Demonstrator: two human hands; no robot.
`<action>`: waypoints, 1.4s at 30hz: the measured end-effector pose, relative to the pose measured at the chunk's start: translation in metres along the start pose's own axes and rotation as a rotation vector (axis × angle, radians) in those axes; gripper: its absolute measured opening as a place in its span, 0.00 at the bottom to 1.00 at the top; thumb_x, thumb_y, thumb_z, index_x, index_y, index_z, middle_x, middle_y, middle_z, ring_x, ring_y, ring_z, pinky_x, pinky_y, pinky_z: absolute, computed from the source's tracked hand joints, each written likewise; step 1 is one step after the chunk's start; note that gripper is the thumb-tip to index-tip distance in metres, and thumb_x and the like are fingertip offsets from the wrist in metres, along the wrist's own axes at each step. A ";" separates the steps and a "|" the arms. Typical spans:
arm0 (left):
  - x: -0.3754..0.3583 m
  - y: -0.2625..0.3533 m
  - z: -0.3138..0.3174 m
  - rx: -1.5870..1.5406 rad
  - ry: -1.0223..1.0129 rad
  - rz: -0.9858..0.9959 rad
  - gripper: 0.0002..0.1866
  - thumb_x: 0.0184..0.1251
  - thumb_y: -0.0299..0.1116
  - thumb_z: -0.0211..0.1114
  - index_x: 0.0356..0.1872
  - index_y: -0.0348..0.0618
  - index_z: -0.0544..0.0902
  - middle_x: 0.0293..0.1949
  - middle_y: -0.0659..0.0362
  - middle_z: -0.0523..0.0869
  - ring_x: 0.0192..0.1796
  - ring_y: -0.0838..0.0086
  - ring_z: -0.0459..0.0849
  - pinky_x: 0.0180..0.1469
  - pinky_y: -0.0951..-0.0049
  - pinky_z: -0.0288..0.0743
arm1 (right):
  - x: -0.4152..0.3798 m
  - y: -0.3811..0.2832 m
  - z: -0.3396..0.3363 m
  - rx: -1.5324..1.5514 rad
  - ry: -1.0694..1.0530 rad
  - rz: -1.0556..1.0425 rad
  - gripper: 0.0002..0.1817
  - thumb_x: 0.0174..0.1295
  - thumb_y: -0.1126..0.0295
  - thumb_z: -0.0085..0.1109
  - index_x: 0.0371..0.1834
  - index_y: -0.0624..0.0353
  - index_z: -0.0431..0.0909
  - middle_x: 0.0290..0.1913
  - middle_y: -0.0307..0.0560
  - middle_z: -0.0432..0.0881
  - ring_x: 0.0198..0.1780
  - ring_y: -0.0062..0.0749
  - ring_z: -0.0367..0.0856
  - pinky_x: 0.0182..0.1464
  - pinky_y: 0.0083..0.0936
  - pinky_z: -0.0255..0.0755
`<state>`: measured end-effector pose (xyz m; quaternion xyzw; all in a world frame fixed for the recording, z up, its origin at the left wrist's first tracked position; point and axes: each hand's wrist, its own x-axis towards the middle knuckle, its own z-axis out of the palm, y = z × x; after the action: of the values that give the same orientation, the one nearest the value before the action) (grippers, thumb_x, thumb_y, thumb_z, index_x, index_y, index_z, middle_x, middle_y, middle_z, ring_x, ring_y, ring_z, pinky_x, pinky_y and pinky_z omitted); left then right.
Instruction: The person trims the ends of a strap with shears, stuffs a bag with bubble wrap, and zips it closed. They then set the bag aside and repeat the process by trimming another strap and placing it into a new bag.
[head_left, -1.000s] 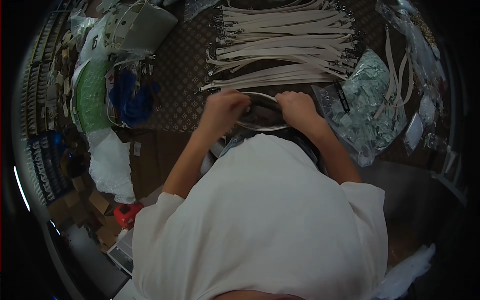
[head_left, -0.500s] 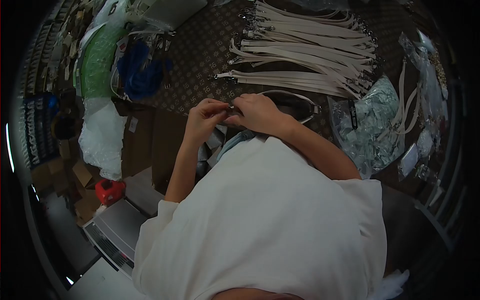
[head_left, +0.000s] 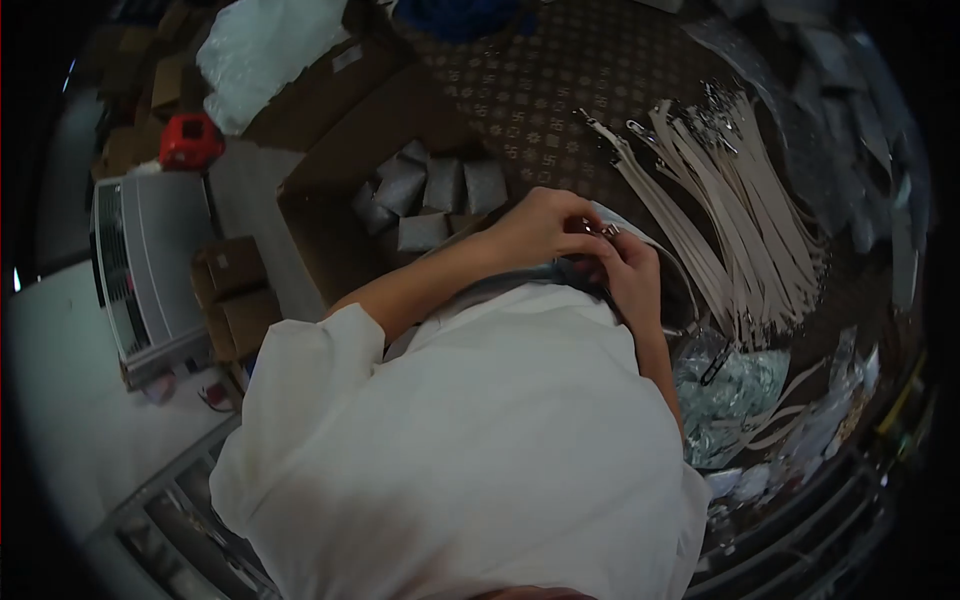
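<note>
Close together in front of the white shirt, my two hands meet at a small metal clasp (head_left: 608, 231). My left hand (head_left: 545, 228) has its fingers bent and pinched at the clasp. My right hand (head_left: 634, 268) closes on it from the other side, fingertips nearly touching those of my left. Beneath and beside them lies a bag with a pale rim (head_left: 655, 248), partly hidden by the hands. Just right of it, cream straps (head_left: 735, 215) with metal hooks are spread over the patterned brown cloth (head_left: 520, 110).
An open cardboard box (head_left: 330, 175) holds several silvery packets (head_left: 443, 186) on the left. Bubble wrap (head_left: 265, 60), a red container (head_left: 190, 141) and a grey appliance (head_left: 165, 260) are beyond it. A clear bag of pale green pieces (head_left: 730, 400) lies at the right.
The view has turned, so the straps now stand further right and the packets in the box show. My hands remain together at the small metal part.
</note>
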<state>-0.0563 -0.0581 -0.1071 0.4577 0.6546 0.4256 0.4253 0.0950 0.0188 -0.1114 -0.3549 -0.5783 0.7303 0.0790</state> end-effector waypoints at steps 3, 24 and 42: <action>-0.007 -0.004 0.005 -0.009 -0.009 0.007 0.11 0.53 0.31 0.66 0.37 0.36 0.82 0.31 0.53 0.84 0.32 0.71 0.82 0.35 0.77 0.74 | -0.008 0.001 0.007 0.046 0.079 0.032 0.09 0.62 0.72 0.50 0.38 0.66 0.78 0.29 0.40 0.81 0.26 0.15 0.76 0.24 0.11 0.66; -0.013 -0.011 -0.009 -0.509 -0.219 -0.416 0.09 0.59 0.30 0.64 0.25 0.37 0.76 0.19 0.62 0.78 0.21 0.84 0.75 0.22 0.83 0.69 | -0.030 0.008 0.019 -0.483 0.677 -0.344 0.06 0.47 0.74 0.65 0.25 0.65 0.78 0.22 0.47 0.77 0.22 0.31 0.75 0.25 0.22 0.67; 0.068 -0.042 -0.048 0.462 -0.313 -0.108 0.22 0.61 0.49 0.59 0.42 0.37 0.80 0.33 0.52 0.82 0.35 0.70 0.80 0.38 0.71 0.72 | -0.009 0.052 -0.079 -0.338 1.069 -0.355 0.10 0.56 0.69 0.61 0.34 0.65 0.74 0.33 0.44 0.73 0.31 0.26 0.73 0.34 0.20 0.68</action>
<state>-0.1270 -0.0100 -0.1451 0.5670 0.6841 0.1659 0.4278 0.1657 0.0599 -0.1605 -0.5795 -0.6172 0.3231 0.4229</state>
